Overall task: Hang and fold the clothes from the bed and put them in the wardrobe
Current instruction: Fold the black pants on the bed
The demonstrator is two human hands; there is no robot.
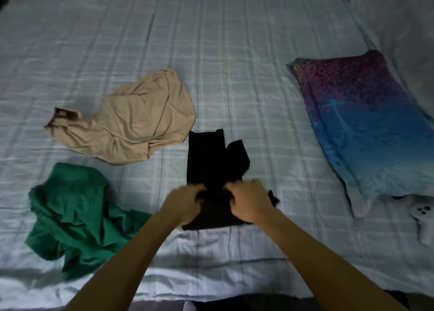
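Centrally on the bed [234,52], a black garment [206,160] lies part-folded; left hand [185,204] and right hand [250,200] pinch its near fold; seemingly light, limp cloth, best gripped at edges.

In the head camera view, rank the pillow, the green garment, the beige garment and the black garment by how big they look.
1. pillow
2. green garment and beige garment: too alike, and crumpled, to rank
3. black garment, partly hidden by the hands
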